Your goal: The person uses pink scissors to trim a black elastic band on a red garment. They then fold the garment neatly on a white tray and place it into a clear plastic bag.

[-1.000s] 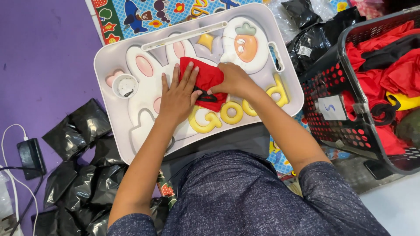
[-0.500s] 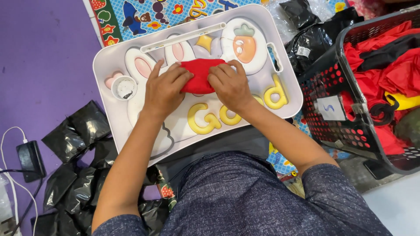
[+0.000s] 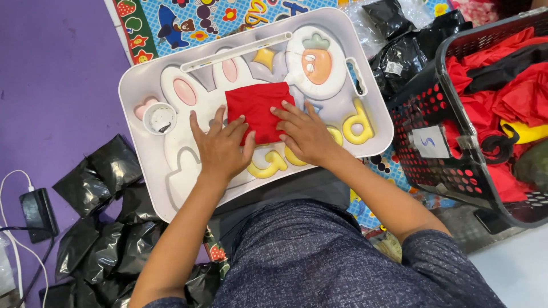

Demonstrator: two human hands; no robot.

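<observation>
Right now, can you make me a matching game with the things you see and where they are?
Things:
1. red cloth
2. black basket
3. black plastic bags
4. small round cup

Places:
A. on the purple floor, left of the tray
B. at the tray's left end
C. flat under both hands
D. right of the tray, holding red fabric

Pairs: 1-C, 2-D, 3-A, 4-B

A single head-worn camera looks steeply down at close range; the white tray [image 3: 142,85] fills the frame's centre; the person's own torso crowds the bottom edge.
</observation>
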